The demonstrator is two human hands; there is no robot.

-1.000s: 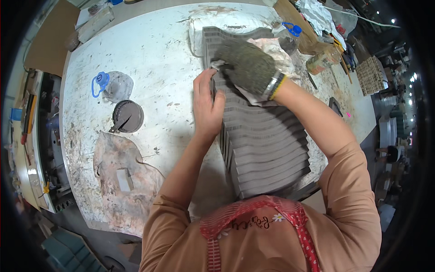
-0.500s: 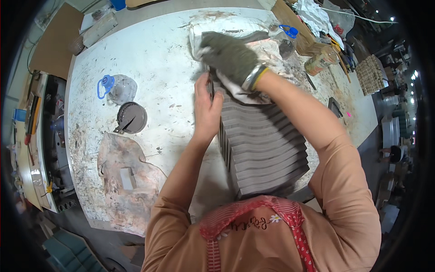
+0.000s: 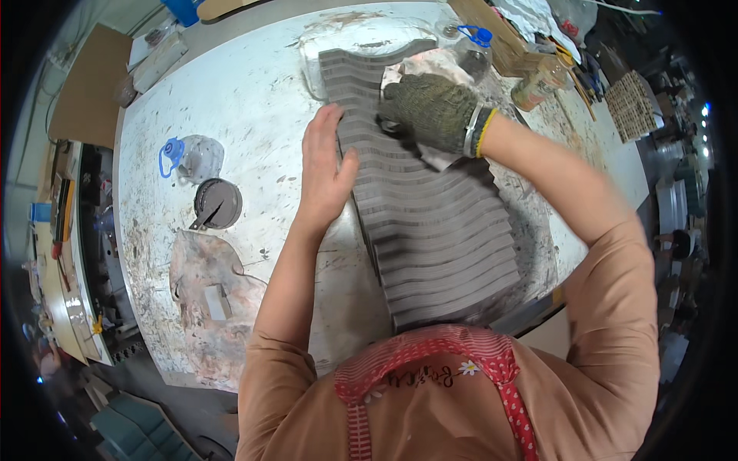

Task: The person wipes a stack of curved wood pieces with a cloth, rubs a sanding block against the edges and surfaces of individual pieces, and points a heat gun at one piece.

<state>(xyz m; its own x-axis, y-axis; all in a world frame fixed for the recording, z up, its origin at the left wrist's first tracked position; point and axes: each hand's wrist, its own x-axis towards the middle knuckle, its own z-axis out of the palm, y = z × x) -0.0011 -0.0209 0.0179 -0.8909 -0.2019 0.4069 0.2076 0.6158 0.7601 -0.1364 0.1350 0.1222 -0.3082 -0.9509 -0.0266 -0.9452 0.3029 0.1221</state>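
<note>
A long row of grey wavy-edged strips (image 3: 438,230), packed side by side, runs from close to my body toward the far side of the table. My right hand (image 3: 434,114) wears a dark knitted glove and is closed around a stained cloth (image 3: 421,66). Part of that cloth trails over the far half of the strips, and the gloved fingertips are partly hidden. Bare and stretched out, my left hand (image 3: 329,169) lies along the left edge of the row. Its thumb is apart from the fingers and rests at the edge.
On the left stand a clear bottle with a blue handle (image 3: 201,159), a round tub of grey paste with a blade in it (image 3: 223,201), and a stained cloth with a pale block (image 3: 217,302). A jar (image 3: 538,83), another blue-capped bottle (image 3: 478,37) and a woven basket (image 3: 632,106) are at far right.
My right hand has moved right and slightly nearer with the cloth, baring the far end of the strips. My left hand has shifted a little left and its fingers lie straighter.
</note>
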